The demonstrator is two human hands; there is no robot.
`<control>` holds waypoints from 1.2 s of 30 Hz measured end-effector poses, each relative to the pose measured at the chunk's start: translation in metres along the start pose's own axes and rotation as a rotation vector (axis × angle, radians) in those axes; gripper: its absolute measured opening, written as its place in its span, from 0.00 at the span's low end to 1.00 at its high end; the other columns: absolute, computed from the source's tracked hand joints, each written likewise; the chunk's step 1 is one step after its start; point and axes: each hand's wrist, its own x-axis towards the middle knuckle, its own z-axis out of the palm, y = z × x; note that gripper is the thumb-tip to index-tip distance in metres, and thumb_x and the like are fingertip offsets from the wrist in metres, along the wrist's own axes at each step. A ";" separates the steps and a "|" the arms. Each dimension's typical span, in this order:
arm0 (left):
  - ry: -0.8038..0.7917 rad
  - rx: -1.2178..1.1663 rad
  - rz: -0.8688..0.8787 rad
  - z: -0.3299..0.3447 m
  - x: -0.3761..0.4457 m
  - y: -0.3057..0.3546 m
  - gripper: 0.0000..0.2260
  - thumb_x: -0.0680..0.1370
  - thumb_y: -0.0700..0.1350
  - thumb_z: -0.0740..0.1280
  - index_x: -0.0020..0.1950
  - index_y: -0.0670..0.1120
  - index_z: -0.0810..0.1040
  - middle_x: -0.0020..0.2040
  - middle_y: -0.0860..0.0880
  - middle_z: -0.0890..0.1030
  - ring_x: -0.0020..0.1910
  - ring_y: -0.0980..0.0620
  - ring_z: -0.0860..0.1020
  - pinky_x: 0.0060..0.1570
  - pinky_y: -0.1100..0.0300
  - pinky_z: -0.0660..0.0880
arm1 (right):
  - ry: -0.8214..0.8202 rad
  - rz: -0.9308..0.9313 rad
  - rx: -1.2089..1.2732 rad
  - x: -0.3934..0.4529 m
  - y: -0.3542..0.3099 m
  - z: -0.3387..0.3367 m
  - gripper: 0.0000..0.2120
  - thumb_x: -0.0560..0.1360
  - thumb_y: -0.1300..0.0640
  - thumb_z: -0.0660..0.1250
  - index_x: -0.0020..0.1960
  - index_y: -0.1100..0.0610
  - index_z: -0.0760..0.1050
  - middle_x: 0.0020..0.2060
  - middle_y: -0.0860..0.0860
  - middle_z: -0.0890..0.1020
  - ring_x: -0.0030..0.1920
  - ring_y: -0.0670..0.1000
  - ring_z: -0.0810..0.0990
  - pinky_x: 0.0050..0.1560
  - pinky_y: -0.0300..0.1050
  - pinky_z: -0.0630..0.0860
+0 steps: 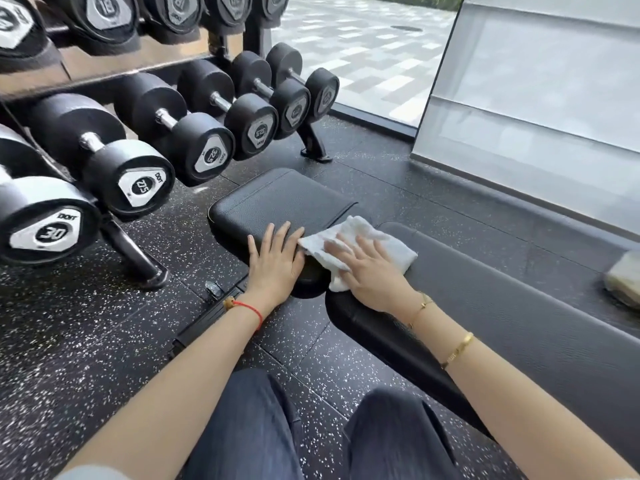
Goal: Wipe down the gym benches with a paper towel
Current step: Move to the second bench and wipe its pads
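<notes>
Kneeling on speckled black rubber floor beside the bench, I faced a window. Dumbbells left of the bench read 30, 27.5, 32.5. My right hand pressed the crumpled white towel flat-fingered across the bench's pad gap; my left hand lay flat beside it.

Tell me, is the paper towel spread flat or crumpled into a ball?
Mostly spread flat: the paper towel lies open under the right hand, across the gap between the bench pads.
</notes>
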 end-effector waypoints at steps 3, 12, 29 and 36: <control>-0.042 -0.009 0.004 -0.006 0.000 0.001 0.23 0.84 0.55 0.49 0.79 0.55 0.53 0.80 0.52 0.53 0.80 0.47 0.47 0.75 0.37 0.44 | 0.022 0.069 -0.029 -0.023 0.021 -0.001 0.24 0.83 0.49 0.47 0.79 0.40 0.50 0.79 0.43 0.55 0.79 0.57 0.50 0.77 0.57 0.47; 0.031 -0.094 0.030 -0.009 -0.012 0.039 0.21 0.83 0.47 0.53 0.77 0.47 0.61 0.79 0.46 0.60 0.79 0.45 0.51 0.77 0.41 0.45 | 0.051 0.194 0.069 -0.051 0.012 0.001 0.26 0.81 0.45 0.43 0.79 0.41 0.51 0.79 0.46 0.55 0.79 0.59 0.48 0.77 0.56 0.44; 0.084 -0.350 0.203 0.009 -0.044 0.129 0.19 0.83 0.43 0.55 0.74 0.44 0.67 0.76 0.44 0.66 0.78 0.47 0.58 0.78 0.48 0.46 | 0.094 0.313 -0.042 -0.146 0.039 0.011 0.26 0.82 0.49 0.50 0.79 0.40 0.49 0.80 0.45 0.53 0.79 0.58 0.48 0.77 0.56 0.47; 0.038 -0.315 0.249 0.015 -0.048 0.159 0.19 0.83 0.45 0.54 0.75 0.47 0.66 0.76 0.47 0.65 0.78 0.49 0.57 0.78 0.47 0.45 | 0.182 0.798 0.068 -0.188 0.122 -0.005 0.25 0.83 0.50 0.51 0.79 0.44 0.54 0.79 0.50 0.56 0.78 0.57 0.52 0.76 0.57 0.47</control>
